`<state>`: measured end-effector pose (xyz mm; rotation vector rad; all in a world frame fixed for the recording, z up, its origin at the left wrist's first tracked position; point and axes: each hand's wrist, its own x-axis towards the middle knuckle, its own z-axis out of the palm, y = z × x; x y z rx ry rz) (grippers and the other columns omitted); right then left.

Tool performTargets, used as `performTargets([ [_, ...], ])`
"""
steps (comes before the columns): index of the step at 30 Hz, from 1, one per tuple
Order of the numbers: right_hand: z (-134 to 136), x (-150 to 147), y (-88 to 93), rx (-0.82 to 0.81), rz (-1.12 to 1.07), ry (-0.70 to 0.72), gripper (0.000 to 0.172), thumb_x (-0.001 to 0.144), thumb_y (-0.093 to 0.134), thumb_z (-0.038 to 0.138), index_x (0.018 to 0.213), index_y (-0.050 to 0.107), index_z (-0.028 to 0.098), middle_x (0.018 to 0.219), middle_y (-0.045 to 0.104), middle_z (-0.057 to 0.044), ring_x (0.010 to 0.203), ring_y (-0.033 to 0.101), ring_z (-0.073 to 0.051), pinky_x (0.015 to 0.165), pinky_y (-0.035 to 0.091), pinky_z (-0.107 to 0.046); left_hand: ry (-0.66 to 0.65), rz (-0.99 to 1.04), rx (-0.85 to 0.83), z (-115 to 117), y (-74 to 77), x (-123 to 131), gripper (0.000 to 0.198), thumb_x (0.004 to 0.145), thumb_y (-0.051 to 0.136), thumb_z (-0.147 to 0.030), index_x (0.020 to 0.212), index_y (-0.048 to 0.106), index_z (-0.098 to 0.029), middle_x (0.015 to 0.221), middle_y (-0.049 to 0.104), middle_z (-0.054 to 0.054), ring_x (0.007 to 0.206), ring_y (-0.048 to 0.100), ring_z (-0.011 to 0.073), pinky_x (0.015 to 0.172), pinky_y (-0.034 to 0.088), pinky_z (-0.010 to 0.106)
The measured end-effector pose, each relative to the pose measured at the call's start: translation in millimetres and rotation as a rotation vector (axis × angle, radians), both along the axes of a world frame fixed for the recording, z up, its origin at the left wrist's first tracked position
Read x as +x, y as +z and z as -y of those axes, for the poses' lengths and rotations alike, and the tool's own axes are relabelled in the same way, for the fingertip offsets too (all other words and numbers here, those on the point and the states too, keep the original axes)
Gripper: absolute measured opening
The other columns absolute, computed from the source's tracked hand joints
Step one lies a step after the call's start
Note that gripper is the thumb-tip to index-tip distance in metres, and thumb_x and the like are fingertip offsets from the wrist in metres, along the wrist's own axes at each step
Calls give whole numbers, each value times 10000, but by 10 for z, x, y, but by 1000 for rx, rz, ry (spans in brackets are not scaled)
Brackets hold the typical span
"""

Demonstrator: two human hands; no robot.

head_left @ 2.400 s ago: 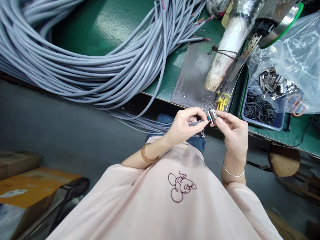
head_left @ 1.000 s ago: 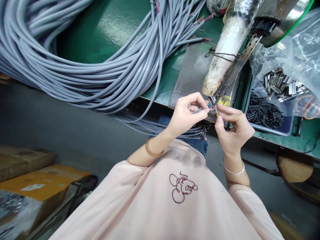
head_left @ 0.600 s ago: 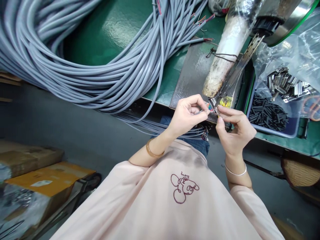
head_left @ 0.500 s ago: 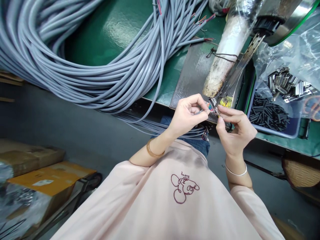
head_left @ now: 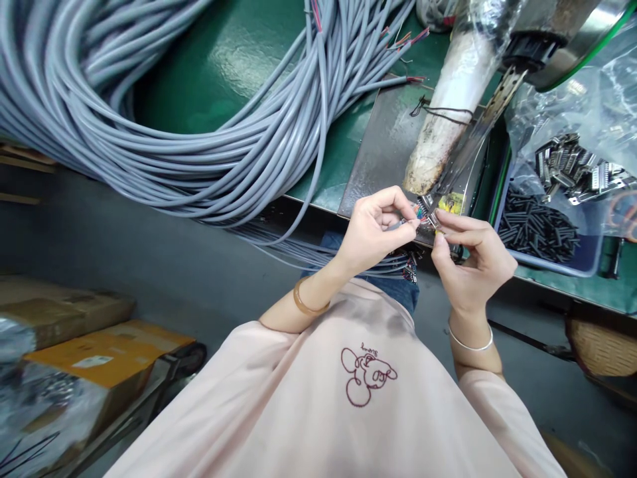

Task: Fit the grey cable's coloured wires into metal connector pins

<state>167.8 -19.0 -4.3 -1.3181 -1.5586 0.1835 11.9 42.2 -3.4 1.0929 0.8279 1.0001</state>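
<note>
My left hand [head_left: 375, 226] is closed, thumb and forefinger pinching thin coloured wires [head_left: 421, 213] at the end of a grey cable. Facing it, my right hand [head_left: 475, 262] pinches a small metal multi-pin connector [head_left: 432, 220] between thumb and fingertips. Wires and connector meet in the narrow gap between the hands; whether they are joined is too small to tell. Just above them is the tip of a wrapped white tube [head_left: 423, 169]. A yellow sponge-like lump [head_left: 450, 203] lies beside the right fingertips.
A thick bundle of grey cables [head_left: 209, 156] covers the left of the green table [head_left: 194, 86]. Right of the metal plate [head_left: 385, 143], a blue bin [head_left: 572, 265] holds short black tubes [head_left: 540, 229] and a bag of metal connectors [head_left: 572, 166]. Cartons [head_left: 104, 352] stand lower left.
My right hand has shifted very slightly to the right, with its fingertips still at the connector. My left hand keeps its pinch on the wires. The view has moved a little.
</note>
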Motion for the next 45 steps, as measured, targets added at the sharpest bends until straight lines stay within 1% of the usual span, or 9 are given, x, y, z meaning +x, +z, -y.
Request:
performTargets([
  [3,-5,1,21,14,61,-14,140,836,720,114,859,641,227,1062,781,-44,925,775,-207,799,691,-400,-3,1,-5,-8,12,1,160,737,712,-116,725,560,-163,748,638,-24,429,358,-16,408,253,180],
  [7,8,7,4,35,66,0,157,826,719,104,867,630,227,1097,780,-51,933,775,-205,800,691,-390,-10,15,-27,-20,-2,4,156,721,701,-109,718,557,-167,730,629,-31,423,368,-15,402,254,177],
  [15,12,30,-35,-9,79,2,130,853,707,129,874,629,231,1077,780,-43,930,773,-200,802,689,-387,-4,-28,-41,-9,-66,7,155,717,692,-87,714,559,-166,705,618,-28,431,366,-10,398,238,171],
  [21,-23,19,14,0,75,-1,155,829,725,99,887,659,226,1083,779,-41,937,770,-198,805,677,-370,26,-45,-18,3,3,9,160,745,691,-101,723,547,-168,686,577,-38,437,354,-4,405,227,182],
  [28,-20,-26,94,32,181,-45,157,844,724,107,902,679,246,1073,791,-21,946,774,-212,816,669,-385,29,-46,-12,-9,84,2,162,739,698,-110,721,548,-168,690,568,-37,456,351,-2,414,234,179],
  [32,-3,-18,74,43,229,-46,162,841,723,117,888,648,252,1115,786,-17,923,777,-200,785,670,-359,10,-40,-19,-21,50,2,161,729,692,-103,719,545,-169,688,580,-37,448,346,-2,410,232,181],
  [37,32,16,18,56,294,-17,188,823,726,100,875,607,235,1108,790,-22,898,780,-177,773,650,-293,-19,-54,-34,-3,-39,-2,127,713,655,-69,730,569,-161,753,619,-16,475,380,4,422,256,177],
  [41,54,27,8,69,307,-22,212,809,735,84,884,608,236,1098,792,-26,894,781,-175,773,637,-281,-23,-61,-25,20,-69,1,128,706,659,-73,736,571,-160,751,616,-13,498,383,11,451,274,174],
  [45,33,13,14,27,259,-23,185,824,729,90,881,625,233,1065,794,-18,919,776,-168,795,627,-276,-20,-73,-24,53,-64,6,121,725,664,-82,743,572,-159,731,589,-19,477,358,7,445,250,182],
])
